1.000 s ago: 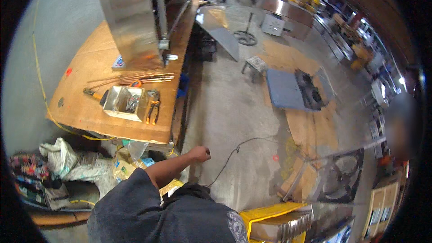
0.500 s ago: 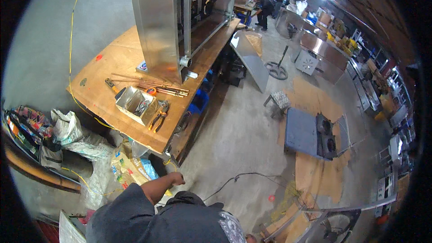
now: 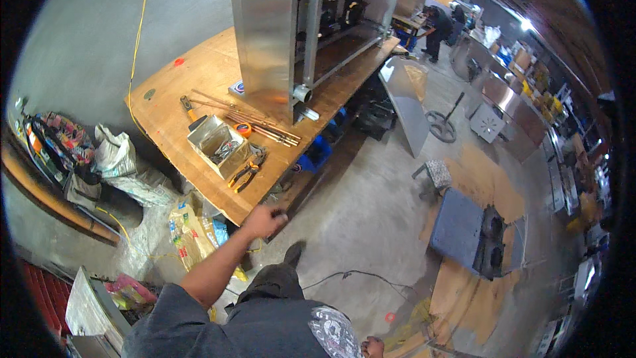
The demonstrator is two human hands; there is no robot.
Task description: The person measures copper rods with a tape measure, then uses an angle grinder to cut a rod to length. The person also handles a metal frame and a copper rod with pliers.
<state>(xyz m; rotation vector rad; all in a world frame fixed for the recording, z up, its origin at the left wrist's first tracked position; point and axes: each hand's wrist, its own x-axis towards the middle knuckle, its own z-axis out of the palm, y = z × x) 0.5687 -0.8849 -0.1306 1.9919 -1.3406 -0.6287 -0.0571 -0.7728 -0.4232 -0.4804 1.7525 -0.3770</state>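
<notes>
My left hand (image 3: 266, 221) is just off the near corner of the wooden-topped workbench (image 3: 162, 109). Its fingers are loosely bent and apart, with nothing seen in them. Low in the picture, my right hand (image 3: 373, 347) hangs by my side; its fingers are mostly hidden. Closest to my left hand on the bench lie orange-handled pliers (image 3: 246, 171). Beside them stands an open box (image 3: 217, 147) of small metal parts. An orange tape measure (image 3: 244, 129), a tool with an orange-and-black handle (image 3: 192, 111) and several copper-coloured rods (image 3: 265, 126) lie behind it.
A tall stainless-steel frame unit (image 3: 268, 40) stands on the bench. Bags (image 3: 192, 225) lie below its near end. A black cable (image 3: 358, 272) crosses the floor. To the right are a stool (image 3: 438, 174) and a blue-grey panel (image 3: 457, 229) on cardboard. A person (image 3: 437, 32) works far off.
The view has shifted, so the bench sits further right and a foot now shows below. My left arm has stretched forward, bringing the hand up to the bench corner.
</notes>
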